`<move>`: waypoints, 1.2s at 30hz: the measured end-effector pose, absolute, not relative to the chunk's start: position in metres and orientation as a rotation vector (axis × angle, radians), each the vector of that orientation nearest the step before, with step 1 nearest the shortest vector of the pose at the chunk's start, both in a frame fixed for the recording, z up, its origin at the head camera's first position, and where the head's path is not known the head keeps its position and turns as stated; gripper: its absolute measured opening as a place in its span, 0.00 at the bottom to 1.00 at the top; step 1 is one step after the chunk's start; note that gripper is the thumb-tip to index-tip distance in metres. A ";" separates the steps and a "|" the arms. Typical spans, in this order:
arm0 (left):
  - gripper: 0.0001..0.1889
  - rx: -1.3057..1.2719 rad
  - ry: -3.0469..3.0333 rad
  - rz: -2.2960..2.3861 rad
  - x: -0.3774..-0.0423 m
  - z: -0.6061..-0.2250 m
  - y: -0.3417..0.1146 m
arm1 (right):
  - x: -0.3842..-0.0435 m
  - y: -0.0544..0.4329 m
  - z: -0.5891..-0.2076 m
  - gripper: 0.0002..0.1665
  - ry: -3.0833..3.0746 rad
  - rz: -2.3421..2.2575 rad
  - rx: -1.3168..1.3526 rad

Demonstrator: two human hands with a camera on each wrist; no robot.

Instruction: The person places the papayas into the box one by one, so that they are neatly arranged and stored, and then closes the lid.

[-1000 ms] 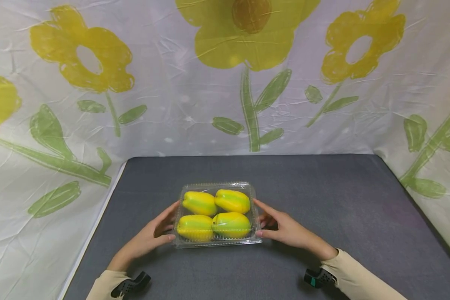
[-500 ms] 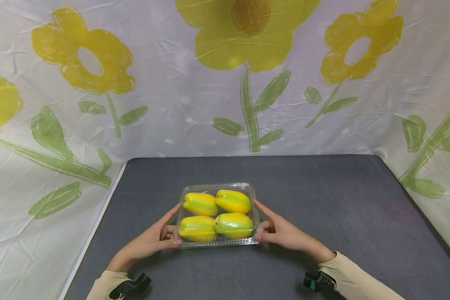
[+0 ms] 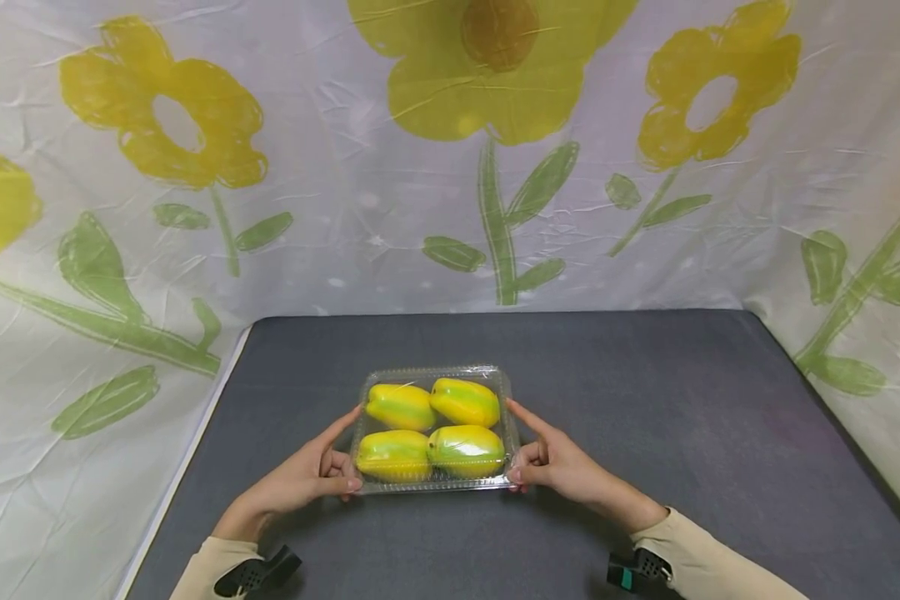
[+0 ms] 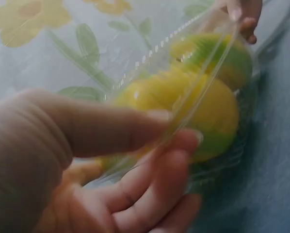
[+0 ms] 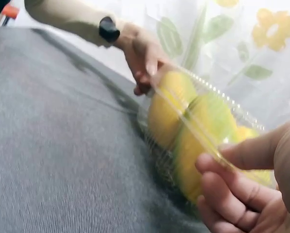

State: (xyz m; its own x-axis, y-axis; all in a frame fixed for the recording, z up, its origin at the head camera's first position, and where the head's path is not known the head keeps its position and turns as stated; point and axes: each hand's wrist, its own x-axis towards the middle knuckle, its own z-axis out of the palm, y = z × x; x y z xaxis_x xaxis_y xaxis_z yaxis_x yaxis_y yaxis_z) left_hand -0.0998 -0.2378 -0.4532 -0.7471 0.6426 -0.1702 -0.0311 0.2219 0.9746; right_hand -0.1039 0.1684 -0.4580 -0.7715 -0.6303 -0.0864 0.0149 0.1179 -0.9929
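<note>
A clear plastic clamshell box (image 3: 435, 487) holds several plump yellow-green fruits (image 3: 394, 455) in two rows. At its near left corner my left hand (image 3: 296, 479) pinches the rim between thumb and fingers, with the index finger stretched along the left side. My right hand (image 3: 570, 471) does the same at the near right corner, its index finger pointing up the right side. In the left wrist view the thumb (image 4: 116, 128) presses the rim onto the curled fingers. The right wrist view has the clear rim (image 5: 196, 128) caught between the right thumb and fingertips.
A dark grey cloth-covered table (image 3: 645, 392) lies under the box. White sheeting (image 3: 330, 225) printed with yellow flowers rises behind the table and along both sides. Black wrist devices (image 3: 258, 573) sit at both beige cuffs.
Both hands were spread at the box's sides a second ago. Their thumbs and lower fingers have closed on the near corners of the rim. The box has barely shifted.
</note>
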 end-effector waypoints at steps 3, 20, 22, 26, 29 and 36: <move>0.55 0.560 1.947 1.592 -0.099 -0.454 -0.236 | -0.103 0.166 -0.454 0.58 1.940 -1.699 -0.523; 0.54 0.543 1.983 1.542 -0.127 -0.458 -0.239 | -0.123 0.171 -0.454 0.59 1.983 -1.648 -0.456; 0.54 0.543 1.980 1.552 -0.134 -0.461 -0.239 | -0.128 0.172 -0.455 0.59 1.986 -1.646 -0.453; 0.53 0.542 1.958 1.591 -0.148 -0.464 -0.239 | -0.141 0.174 -0.460 0.58 2.019 -1.625 -0.480; 0.52 0.548 1.937 1.617 -0.157 -0.466 -0.237 | -0.152 0.176 -0.463 0.58 2.058 -1.595 -0.524; 0.50 0.534 1.942 1.657 -0.178 -0.470 -0.237 | -0.175 0.176 -0.467 0.56 2.113 -1.554 -0.544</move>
